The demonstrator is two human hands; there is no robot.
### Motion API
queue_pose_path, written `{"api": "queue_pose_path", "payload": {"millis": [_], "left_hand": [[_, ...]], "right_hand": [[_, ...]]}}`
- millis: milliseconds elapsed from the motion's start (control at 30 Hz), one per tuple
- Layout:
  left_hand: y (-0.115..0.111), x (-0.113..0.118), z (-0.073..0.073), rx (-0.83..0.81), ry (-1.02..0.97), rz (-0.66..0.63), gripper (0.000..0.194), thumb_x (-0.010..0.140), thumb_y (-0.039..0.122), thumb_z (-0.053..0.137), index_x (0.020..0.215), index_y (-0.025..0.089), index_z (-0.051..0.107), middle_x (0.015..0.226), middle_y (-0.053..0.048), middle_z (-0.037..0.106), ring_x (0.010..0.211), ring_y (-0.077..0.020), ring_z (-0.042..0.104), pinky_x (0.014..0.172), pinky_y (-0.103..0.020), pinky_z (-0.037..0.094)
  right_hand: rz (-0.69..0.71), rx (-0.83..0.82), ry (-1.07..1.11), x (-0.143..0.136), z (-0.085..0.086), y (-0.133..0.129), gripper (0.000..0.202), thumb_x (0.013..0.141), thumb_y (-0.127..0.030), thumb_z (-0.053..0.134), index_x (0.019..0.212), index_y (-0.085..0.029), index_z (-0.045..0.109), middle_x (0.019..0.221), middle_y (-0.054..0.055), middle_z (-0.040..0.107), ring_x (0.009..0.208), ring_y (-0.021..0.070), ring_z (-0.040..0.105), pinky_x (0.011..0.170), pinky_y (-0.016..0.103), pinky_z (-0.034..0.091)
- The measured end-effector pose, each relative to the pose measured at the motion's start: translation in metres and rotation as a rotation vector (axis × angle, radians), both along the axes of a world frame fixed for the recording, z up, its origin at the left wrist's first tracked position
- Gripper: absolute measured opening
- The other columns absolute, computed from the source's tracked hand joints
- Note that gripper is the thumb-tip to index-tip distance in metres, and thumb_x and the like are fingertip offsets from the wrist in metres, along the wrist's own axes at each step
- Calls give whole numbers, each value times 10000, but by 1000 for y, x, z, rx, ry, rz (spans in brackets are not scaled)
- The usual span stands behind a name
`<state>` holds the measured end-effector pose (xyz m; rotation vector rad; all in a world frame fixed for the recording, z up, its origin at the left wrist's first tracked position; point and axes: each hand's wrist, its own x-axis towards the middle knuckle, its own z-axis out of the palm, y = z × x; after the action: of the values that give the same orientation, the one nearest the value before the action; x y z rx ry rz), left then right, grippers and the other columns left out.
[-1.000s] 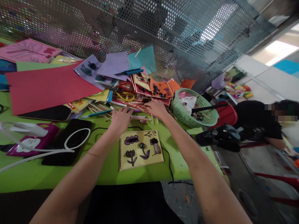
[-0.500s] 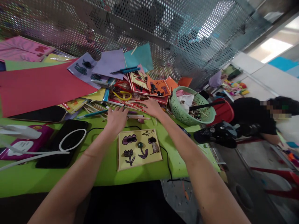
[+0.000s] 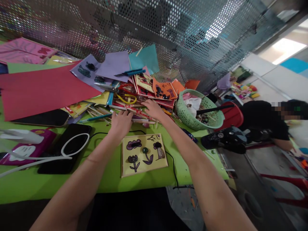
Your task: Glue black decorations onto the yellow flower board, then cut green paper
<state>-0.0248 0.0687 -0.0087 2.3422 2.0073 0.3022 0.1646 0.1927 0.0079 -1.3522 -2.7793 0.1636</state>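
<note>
Both of my hands reach into a pile of thin wooden sticks, pens and paper strips. My left hand (image 3: 121, 123) lies palm down over the near side of the pile, fingers spread, beside a white pen (image 3: 112, 112) and a teal pen (image 3: 95, 118). Stretched fingers of my right hand (image 3: 154, 110) touch the red-and-white patterned strips (image 3: 137, 112); its fingertips are partly lost among them. Below the hands lies a framed yellow card (image 3: 141, 163) with drawn flowers and dark stones stuck on it.
A green basket (image 3: 180, 110) with scraps stands right of the pile. Scissors with yellow handles (image 3: 130, 99), a blue cutter (image 3: 134, 72) and coloured paper lie behind. Left are a black phone (image 3: 57, 157), white cable (image 3: 72, 157) and red sheet (image 3: 45, 91). Another person (image 3: 262, 118) bends at far right.
My right hand has shifted slightly left and farther into the sticks, its fingers more stretched. My left hand stays nearly in place. The view has moved a little.
</note>
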Motion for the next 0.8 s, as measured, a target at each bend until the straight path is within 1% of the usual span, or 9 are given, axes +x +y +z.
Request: {"api": "queue_pose_path", "payload": {"millis": [100, 200, 267, 367, 467, 567, 633, 700, 800], "left_hand": [[0, 0, -1, 4, 8, -6, 369, 959, 235, 475, 1295, 203, 623, 1308, -163, 682, 1246, -361, 584, 1061, -570, 376], [1, 1, -2, 7, 0, -5, 347, 951, 225, 485, 1254, 186, 650, 1277, -178, 687, 1232, -378, 588, 1039, -584, 385], [2, 1, -4, 17, -4, -4, 348, 946, 232, 497, 1252, 178, 654, 1275, -181, 687, 1220, -386, 592, 1021, -589, 397], [2, 0, -5, 27, 6, 2, 340, 943, 250, 514, 1244, 186, 660, 1262, -175, 694, 1200, -381, 600, 1015, -583, 402], [3, 0, -5, 40, 6, 8, 322, 946, 246, 505, 1216, 197, 672, 1249, -163, 701, 1181, -372, 612, 1010, -572, 403], [4, 0, -4, 50, -6, 10, 312, 943, 240, 497, 1193, 193, 680, 1263, -161, 698, 1191, -374, 611, 999, -567, 406], [5, -1, -3, 47, -12, 13, 320, 934, 240, 504, 1198, 180, 675, 1269, -167, 698, 1201, -376, 609, 1006, -565, 401], [6, -2, -2, 45, -22, 25, 340, 922, 239, 515, 1219, 169, 665, 1269, -171, 702, 1197, -371, 617, 1018, -559, 396], [7, -4, 2, 56, -40, 51, 312, 927, 265, 521, 1175, 161, 680, 1222, -168, 726, 1168, -363, 641, 1018, -533, 406]], "right_hand": [[-9, 9, 3, -3, -1, -1, 384, 961, -131, 494, 1301, -150, 671, 1343, 133, 611, 1198, 273, 573, 1060, 405, 420], [-44, 64, 21, -7, -3, -2, 405, 983, -131, 476, 1359, -177, 619, 1346, 119, 616, 1175, 255, 594, 992, 370, 464], [-80, 108, 20, -12, -7, -1, 379, 998, -154, 483, 1351, -186, 618, 1320, 117, 633, 1158, 257, 608, 954, 362, 479], [-113, 142, 4, -22, -13, 0, 260, 1017, -234, 513, 1196, -168, 689, 1220, 135, 663, 1114, 272, 621, 919, 368, 485], [-124, 163, -9, -28, -14, -1, 217, 1015, -287, 544, 1061, -158, 713, 1143, 143, 677, 1059, 273, 633, 890, 367, 482], [-114, 186, -21, -24, -7, -5, 164, 995, -244, 576, 1037, -151, 704, 1120, 147, 687, 1049, 279, 631, 911, 381, 459], [-105, 217, -16, -17, 2, -9, 145, 985, -204, 579, 1059, -148, 690, 1138, 153, 690, 1074, 284, 618, 946, 393, 433], [-105, 239, 15, -5, 13, -14, 127, 980, -193, 579, 1039, -157, 686, 1122, 145, 705, 1061, 277, 618, 949, 389, 419], [-143, 180, 130, 16, 28, -24, 102, 968, -219, 597, 951, -181, 691, 1015, 101, 734, 937, 243, 639, 841, 339, 428]]}}
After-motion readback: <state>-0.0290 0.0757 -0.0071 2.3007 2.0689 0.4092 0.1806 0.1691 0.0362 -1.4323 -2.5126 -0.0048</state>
